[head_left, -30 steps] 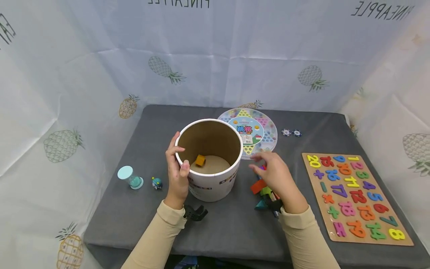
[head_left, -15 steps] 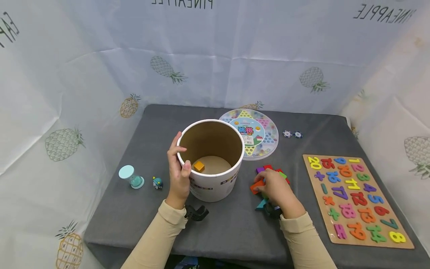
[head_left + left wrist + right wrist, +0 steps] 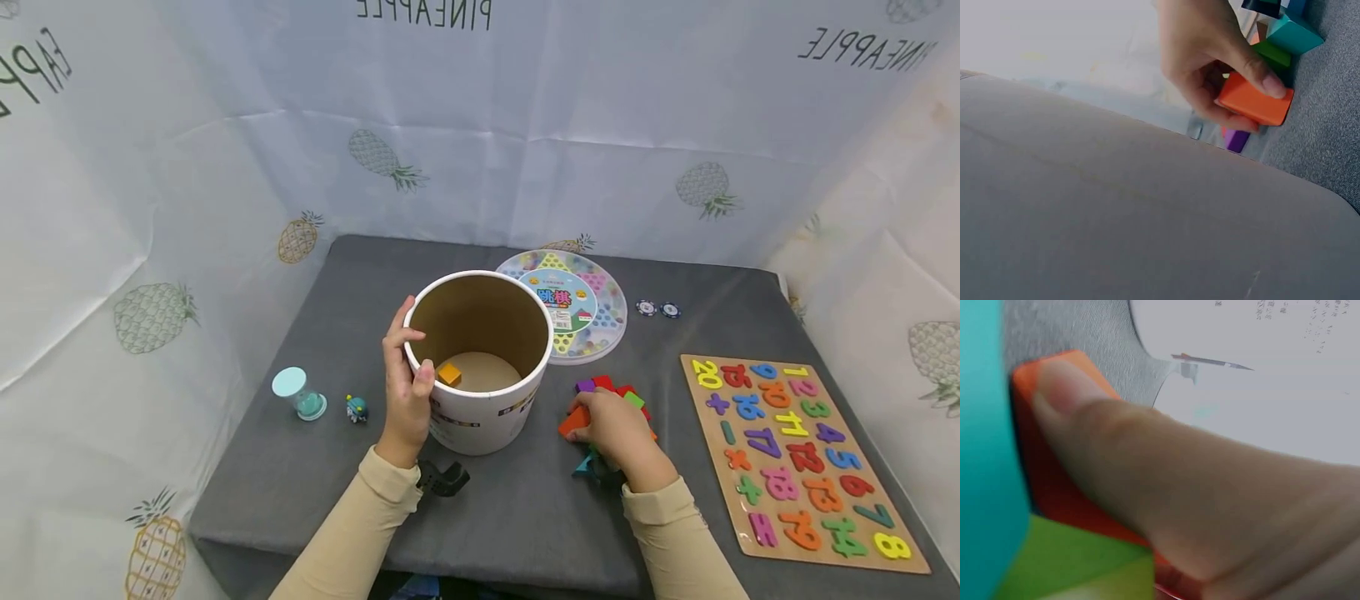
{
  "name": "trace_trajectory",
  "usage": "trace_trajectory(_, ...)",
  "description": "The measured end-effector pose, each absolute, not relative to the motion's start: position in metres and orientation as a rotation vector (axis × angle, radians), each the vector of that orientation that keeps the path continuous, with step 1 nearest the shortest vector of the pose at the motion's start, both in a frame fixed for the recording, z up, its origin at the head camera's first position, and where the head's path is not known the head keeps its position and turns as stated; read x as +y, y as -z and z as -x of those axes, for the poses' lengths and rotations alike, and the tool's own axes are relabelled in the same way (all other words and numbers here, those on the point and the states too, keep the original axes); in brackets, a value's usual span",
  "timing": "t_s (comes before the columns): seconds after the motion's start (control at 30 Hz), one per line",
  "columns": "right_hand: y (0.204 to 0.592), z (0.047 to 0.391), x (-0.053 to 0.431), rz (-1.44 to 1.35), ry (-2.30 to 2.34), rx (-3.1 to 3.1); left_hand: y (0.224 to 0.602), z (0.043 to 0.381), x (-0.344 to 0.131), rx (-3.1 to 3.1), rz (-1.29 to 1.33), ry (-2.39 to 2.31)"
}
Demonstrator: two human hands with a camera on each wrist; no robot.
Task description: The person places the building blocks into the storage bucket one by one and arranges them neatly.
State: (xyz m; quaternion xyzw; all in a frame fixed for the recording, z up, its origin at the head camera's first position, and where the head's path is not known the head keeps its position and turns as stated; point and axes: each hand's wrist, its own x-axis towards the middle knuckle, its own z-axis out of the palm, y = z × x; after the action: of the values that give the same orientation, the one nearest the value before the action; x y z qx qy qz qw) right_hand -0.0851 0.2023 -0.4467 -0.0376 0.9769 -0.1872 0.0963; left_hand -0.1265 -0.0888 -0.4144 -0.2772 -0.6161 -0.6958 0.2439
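Note:
A white bucket [image 3: 480,425] stands mid-table, its mouth tipped towards the head camera. My left hand [image 3: 405,392] grips its left rim, thumb and fingers over the edge. On the bucket's floor lies a yellow-orange block [image 3: 449,374]. To the right of the bucket my right hand [image 3: 618,429] pinches an orange block [image 3: 1257,100] between thumb and fingers, low over the table. Around that hand lie a purple block [image 3: 585,386], a green block [image 3: 634,400], a teal block [image 3: 1294,34] and several red ones, partly hidden by the hand.
A round Chinese checkers box [image 3: 592,321] lies behind the bucket, with two poker chips [image 3: 658,309] to its right. A wooden number board [image 3: 802,467] lies at the right. On the left are a teal hourglass [image 3: 300,393] and a small toy figure [image 3: 357,408].
My right hand has come down from above the pile and closed its thumb and fingers on the orange block. The left hand stays on the bucket rim. The head view has shifted slightly.

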Motion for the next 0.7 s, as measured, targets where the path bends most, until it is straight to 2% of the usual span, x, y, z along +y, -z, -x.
trace_trajectory(0.17,0.442,0.081,0.204,0.102,0.737,2.971,0.417,0.125,-0.087,-1.704,0.752,1.888)
trace_trajectory(0.47,0.385,0.097,0.212,-0.094,1.024,3.163,0.418,0.128,-0.085,-1.712,0.746,1.871)
trace_trajectory(0.7,0.392,0.115,0.245,-0.271,0.892,3.042,0.413,0.126,-0.087,-1.671,0.731,1.898)
